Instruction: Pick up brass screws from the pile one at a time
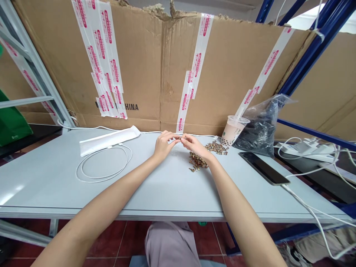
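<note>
My left hand (pixel 163 144) and my right hand (pixel 194 144) meet over the middle of the grey table (pixel 55 181), fingertips pinched together on a small brass-coloured screw (pixel 180 138) held between them. Just below my right wrist lies a small heap of brass screws (pixel 197 161). A second heap of the same screws (pixel 217 147) sits a little further right, by the cup. Both forearms reach in from the near edge.
A bubble-tea cup (pixel 233 130) and a plastic bag of dark parts (pixel 260 129) stand at the back right. A black phone (pixel 263 168) on a white charging cable lies right. A coiled white cable (pixel 102 163) and a white paper sleeve (pixel 109 139) lie left. Taped cardboard (pixel 155 66) walls the back.
</note>
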The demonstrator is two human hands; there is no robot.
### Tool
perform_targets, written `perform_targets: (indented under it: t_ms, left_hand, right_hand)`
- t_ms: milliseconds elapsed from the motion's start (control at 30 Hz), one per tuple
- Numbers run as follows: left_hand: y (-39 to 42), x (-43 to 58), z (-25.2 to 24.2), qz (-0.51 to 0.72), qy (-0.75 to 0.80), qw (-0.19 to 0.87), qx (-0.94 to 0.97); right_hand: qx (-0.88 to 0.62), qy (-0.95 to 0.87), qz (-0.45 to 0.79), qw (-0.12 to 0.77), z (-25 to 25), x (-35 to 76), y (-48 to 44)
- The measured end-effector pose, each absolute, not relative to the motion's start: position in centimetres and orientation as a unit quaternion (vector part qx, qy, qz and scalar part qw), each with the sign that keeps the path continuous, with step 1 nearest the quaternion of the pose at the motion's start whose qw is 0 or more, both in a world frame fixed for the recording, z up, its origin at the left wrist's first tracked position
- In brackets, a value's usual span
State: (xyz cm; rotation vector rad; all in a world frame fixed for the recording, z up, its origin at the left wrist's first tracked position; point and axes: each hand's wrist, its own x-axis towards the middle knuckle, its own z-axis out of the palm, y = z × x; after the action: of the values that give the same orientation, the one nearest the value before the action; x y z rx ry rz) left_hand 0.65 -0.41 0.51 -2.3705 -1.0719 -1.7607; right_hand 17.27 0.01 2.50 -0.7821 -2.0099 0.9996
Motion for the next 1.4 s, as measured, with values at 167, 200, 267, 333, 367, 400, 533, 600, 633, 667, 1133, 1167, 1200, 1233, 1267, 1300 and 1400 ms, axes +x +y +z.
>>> perform_targets:
  t_ms: [167, 200, 267, 333, 367, 400, 533, 600, 633, 667, 1133, 1167, 1200, 1233, 1267, 1300, 1400]
  left_hand:
    - [-0.4, 0.8, 0.5, -0.549, -0.332, 0.008, -0.768]
    - [-0.5, 0.8, 0.5, -0.547, -0.330, 0.011, -0.769]
    - [-0.6, 0.7, 0.6, -0.549, -0.326, 0.019, -0.769]
    - [-0.7, 0.7, 0.6, -0.555, -0.321, 0.026, -0.767]
    - [-0.8, 0.7, 0.7, -0.556, -0.320, 0.029, -0.766]
    - [-0.8, 0.8, 0.7, -0.558, -0.320, 0.031, -0.765]
    - [-0.7, 0.8, 0.6, -0.557, -0.333, 0.030, -0.760]
    - [-0.6, 0.8, 0.5, -0.559, -0.335, 0.028, -0.758]
    - [-0.6, 0.8, 0.5, -0.561, -0.335, 0.027, -0.757]
    - [-0.6, 0.8, 0.4, -0.564, -0.334, 0.028, -0.755]
    - [-0.8, 0.9, 0.5, -0.568, -0.343, 0.020, -0.748]
    - [-0.8, 0.9, 0.5, -0.567, -0.340, 0.021, -0.750]
    - [-0.8, 0.9, 0.5, -0.566, -0.337, 0.024, -0.752]
    - [-0.8, 0.9, 0.5, -0.566, -0.333, 0.027, -0.754]
    - [-0.8, 0.9, 0.5, -0.566, -0.330, 0.030, -0.755]
    - [-0.8, 0.9, 0.5, -0.567, -0.327, 0.033, -0.756]
    - [-0.8, 1.1, 0.5, -0.571, -0.322, 0.031, -0.755]
  right_hand:
    - [-0.302, -0.774, 0.409, 0.378, 2.3, 17.0, 0.1]
    - [-0.303, -0.769, 0.417, 0.378, 2.4, 16.9, 0.0]
    - [-0.302, -0.758, 0.435, 0.380, 2.4, 16.6, -0.1]
    - [-0.297, -0.746, 0.456, 0.384, 2.5, 16.4, -0.3]
    - [-0.295, -0.741, 0.464, 0.385, 2.5, 16.3, -0.3]
    - [-0.296, -0.738, 0.468, 0.385, 2.6, 16.3, -0.4]
    - [-0.300, -0.748, 0.456, 0.378, 2.7, 16.6, -0.3]
    - [-0.293, -0.761, 0.445, 0.369, 2.6, 16.8, -0.1]
    - [-0.290, -0.767, 0.439, 0.368, 2.6, 16.9, 0.0]
    - [-0.288, -0.771, 0.432, 0.369, 2.5, 16.9, 0.1]
    - [-0.292, -0.770, 0.432, 0.368, 3.0, 16.8, -0.3]
    - [-0.291, -0.769, 0.433, 0.369, 2.9, 16.8, -0.3]
    - [-0.292, -0.766, 0.434, 0.374, 2.9, 16.6, -0.3]
    - [-0.293, -0.762, 0.434, 0.381, 2.8, 16.5, -0.3]
    - [-0.295, -0.757, 0.434, 0.389, 2.8, 16.4, -0.4]
    - [-0.298, -0.752, 0.437, 0.394, 2.8, 16.2, -0.5]
    - [-0.306, -0.745, 0.443, 0.394, 3.0, 16.2, -0.7]
